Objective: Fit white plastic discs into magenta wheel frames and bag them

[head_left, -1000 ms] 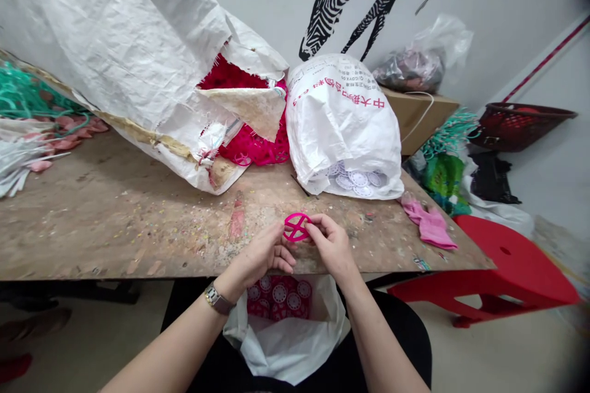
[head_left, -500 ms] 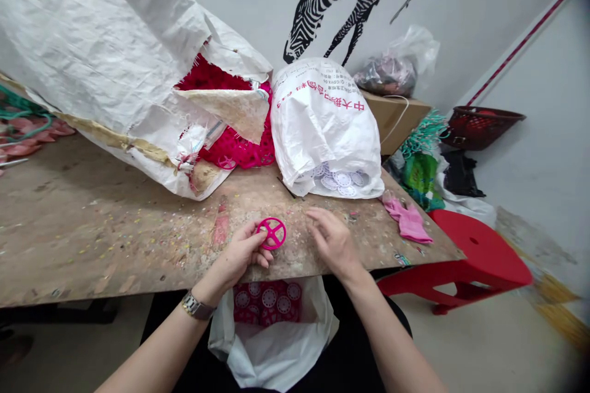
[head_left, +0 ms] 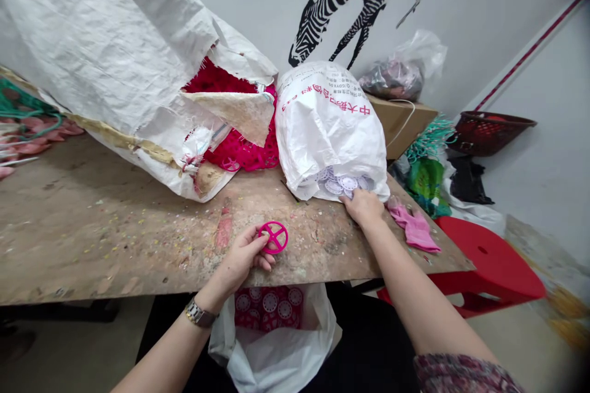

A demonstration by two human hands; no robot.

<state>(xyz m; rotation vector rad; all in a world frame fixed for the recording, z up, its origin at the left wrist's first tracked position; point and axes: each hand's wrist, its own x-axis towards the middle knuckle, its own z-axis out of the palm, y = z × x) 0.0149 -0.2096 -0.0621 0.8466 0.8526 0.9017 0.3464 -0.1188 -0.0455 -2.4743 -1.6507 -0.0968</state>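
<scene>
My left hand holds a pink plastic ring with crossed spokes, like a small wheel, above the table's front edge. Thumb and fingers pinch its left side. At the mouth of a white woven sack, my right hand has its fingertips closed at the edge of a white plastic disc. Several more such discs lie around it inside the sack. Below the table edge, an open white bag at my lap contains many pink pieces with white discs on them.
A large torn sack spilling pink pieces lies on the worn wooden table. Pink gloves rest near the right edge. Beyond stand a red stool, a cardboard box and a dark red basket.
My right hand has moved from above the table, forward and right, to the discs at the sack's mouth. My left hand keeps the pink ring in nearly the same place.
</scene>
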